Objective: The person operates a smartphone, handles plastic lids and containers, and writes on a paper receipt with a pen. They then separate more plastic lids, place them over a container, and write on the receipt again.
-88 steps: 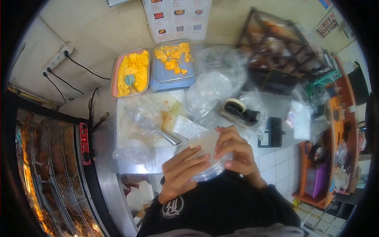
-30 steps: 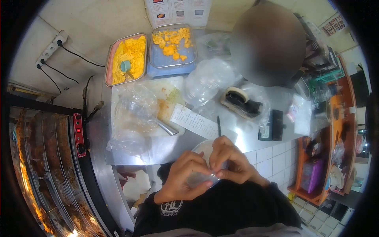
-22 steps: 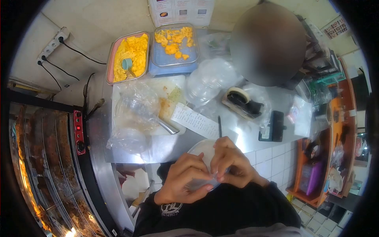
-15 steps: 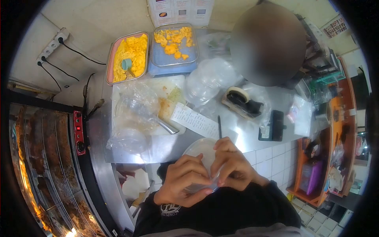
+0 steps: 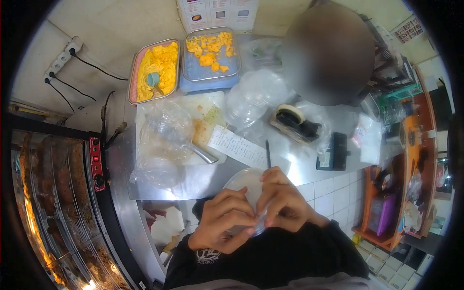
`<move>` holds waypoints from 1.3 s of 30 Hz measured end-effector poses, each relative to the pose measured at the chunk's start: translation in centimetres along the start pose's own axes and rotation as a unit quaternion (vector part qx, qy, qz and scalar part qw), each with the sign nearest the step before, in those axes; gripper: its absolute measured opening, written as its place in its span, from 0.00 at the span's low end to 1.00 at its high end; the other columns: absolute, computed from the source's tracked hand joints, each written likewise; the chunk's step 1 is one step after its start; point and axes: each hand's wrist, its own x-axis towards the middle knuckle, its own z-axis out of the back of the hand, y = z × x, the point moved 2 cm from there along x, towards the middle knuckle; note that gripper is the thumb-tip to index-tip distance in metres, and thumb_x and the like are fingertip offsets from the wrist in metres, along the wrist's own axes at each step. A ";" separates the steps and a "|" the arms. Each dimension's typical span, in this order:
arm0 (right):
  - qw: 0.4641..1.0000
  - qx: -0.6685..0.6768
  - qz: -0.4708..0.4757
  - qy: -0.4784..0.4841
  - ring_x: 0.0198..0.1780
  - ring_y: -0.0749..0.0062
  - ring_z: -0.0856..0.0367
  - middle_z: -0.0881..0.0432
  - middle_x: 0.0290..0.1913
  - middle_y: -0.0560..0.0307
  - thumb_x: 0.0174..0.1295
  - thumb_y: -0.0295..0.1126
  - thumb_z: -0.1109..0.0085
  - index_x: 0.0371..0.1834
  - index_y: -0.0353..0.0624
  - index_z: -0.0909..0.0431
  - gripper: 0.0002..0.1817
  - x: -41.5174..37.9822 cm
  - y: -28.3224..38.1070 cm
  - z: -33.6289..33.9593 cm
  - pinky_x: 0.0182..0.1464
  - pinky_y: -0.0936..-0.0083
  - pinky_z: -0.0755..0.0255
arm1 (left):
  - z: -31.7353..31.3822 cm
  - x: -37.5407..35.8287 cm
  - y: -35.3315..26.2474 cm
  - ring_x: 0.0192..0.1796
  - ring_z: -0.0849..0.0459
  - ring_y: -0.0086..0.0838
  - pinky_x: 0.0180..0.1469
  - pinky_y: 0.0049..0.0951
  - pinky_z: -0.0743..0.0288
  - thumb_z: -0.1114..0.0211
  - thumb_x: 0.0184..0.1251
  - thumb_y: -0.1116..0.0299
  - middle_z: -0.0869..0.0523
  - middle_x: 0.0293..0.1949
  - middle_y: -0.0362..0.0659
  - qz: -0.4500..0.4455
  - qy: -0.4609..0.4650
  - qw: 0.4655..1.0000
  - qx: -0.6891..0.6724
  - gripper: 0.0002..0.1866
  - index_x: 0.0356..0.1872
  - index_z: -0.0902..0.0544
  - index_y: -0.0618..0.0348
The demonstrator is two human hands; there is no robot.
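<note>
At the counter's front edge, close to my body, a clear round plastic container (image 5: 238, 180) is gripped at its near rim by both hands. My left hand (image 5: 226, 218) has its fingers bent over the left side, with the thumb below. On the right side, my right hand (image 5: 282, 202) pinches the rim with curled fingers. The fingertips nearly meet over the near edge, and part of the container is hidden behind them. Just beyond lie a dark pen (image 5: 268, 153) and a handwritten paper slip (image 5: 238, 146).
Plastic bags and a metal-handled tool (image 5: 205, 154) lie on a white cutting board (image 5: 222, 104). Behind are two trays of yellow food (image 5: 162, 67), stacked clear containers (image 5: 256, 96), a tape dispenser (image 5: 297, 125) and a dark phone case (image 5: 332, 152). A heated cabinet (image 5: 63, 193) stands left. Another person's blurred head (image 5: 328, 55) is opposite.
Both hands keep their hold on the plastic container, with only a slight shift of the fingers. The view has moved a little; the counter items stay in place.
</note>
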 end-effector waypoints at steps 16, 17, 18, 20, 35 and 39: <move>0.973 0.114 -0.183 -0.077 0.42 0.73 0.31 0.26 0.33 0.62 0.56 0.28 0.40 0.30 0.45 0.29 0.06 0.0 -0.8 -0.6 0.47 0.76 0.41 | -0.5 0.1 0.4 0.36 0.23 0.38 0.37 0.31 0.28 0.25 0.38 0.74 0.24 0.36 0.47 0.034 -0.027 0.998 0.054 0.22 0.37 0.24 0.59; 0.974 0.113 -0.183 -0.077 0.42 0.73 0.31 0.26 0.33 0.62 0.56 0.28 0.40 0.30 0.45 0.29 0.06 -0.1 -0.9 -0.7 0.47 0.76 0.41 | -0.5 0.0 0.5 0.36 0.23 0.38 0.37 0.31 0.28 0.25 0.38 0.74 0.24 0.36 0.47 0.033 -0.027 0.998 0.054 0.22 0.37 0.24 0.59; 0.970 0.111 -0.198 -0.085 0.42 0.72 0.31 0.26 0.34 0.61 0.56 0.28 0.40 0.32 0.44 0.29 0.06 -0.3 -1.1 -0.8 0.47 0.76 0.41 | -0.5 -0.2 0.8 0.36 0.23 0.39 0.37 0.30 0.28 0.25 0.39 0.74 0.24 0.37 0.47 0.037 -0.027 0.997 0.065 0.21 0.37 0.24 0.59; 0.967 0.109 -0.212 -0.093 0.42 0.72 0.31 0.26 0.35 0.59 0.57 0.28 0.40 0.33 0.43 0.28 0.06 -0.3 -1.5 -0.7 0.47 0.75 0.40 | -0.5 -0.4 1.1 0.37 0.23 0.39 0.36 0.29 0.28 0.26 0.40 0.75 0.24 0.37 0.48 0.041 -0.028 0.996 0.076 0.20 0.37 0.25 0.60; 0.975 -0.039 -0.084 -0.202 0.44 0.69 0.25 0.22 0.46 0.52 0.43 0.26 0.30 0.48 0.40 0.26 0.25 -1.0 -2.1 1.6 0.48 0.75 0.33 | 0.6 -2.0 5.0 0.42 0.25 0.31 0.44 0.30 0.29 0.29 0.50 0.70 0.25 0.38 0.48 0.024 -0.314 0.944 -0.103 0.20 0.37 0.34 0.59; 0.970 -0.033 -0.066 -0.231 0.47 0.67 0.25 0.22 0.48 0.50 0.41 0.23 0.30 0.48 0.41 0.25 0.26 -0.9 -1.6 2.0 0.50 0.73 0.34 | 1.2 -2.8 5.4 0.38 0.24 0.28 0.40 0.27 0.28 0.29 0.52 0.67 0.26 0.39 0.47 0.098 -0.193 0.974 0.068 0.22 0.38 0.36 0.58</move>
